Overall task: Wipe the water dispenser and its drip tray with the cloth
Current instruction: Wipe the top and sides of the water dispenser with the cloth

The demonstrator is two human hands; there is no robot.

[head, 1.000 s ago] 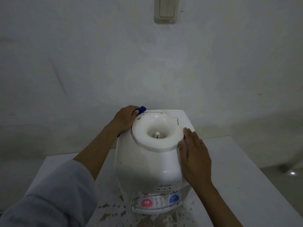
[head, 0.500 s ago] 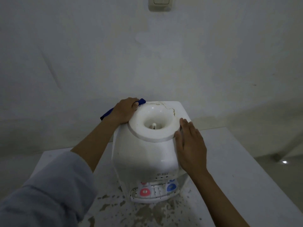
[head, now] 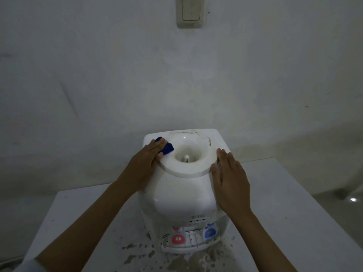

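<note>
A: What are the two hands doing?

B: The left hand point(head: 146, 160) presses a blue cloth point(head: 166, 147) onto the top of the water dispenser point(head: 184, 193), fingers laid over it, the cloth bunched under the fingertips beside the round collar. The right hand point(head: 230, 179) lies flat against the dispenser's right side, fingers straight and spread, holding nothing.

A: How will the cloth handle?

B: It looks soft and limp, so it probably folds to any curve. Keeping it wadded under flat fingers seems the best hold; a loose corner could drag.

A: And the dispenser?

B: Hollow white plastic with no bottle fitted, so likely light and prone to sliding on the surface point(head: 284, 213). Bracing the side, as the right hand does, looks sensible. The shell appears smooth, maybe slippery when wet.

A: Its condition?

B: A brownish stain runs along the back rim of the collar. The drip tray point(head: 184, 247) sits low at the front under a red tap point(head: 177, 239) and a blue tap point(head: 210, 232), and dark speckles mark the surface around the base.
</note>
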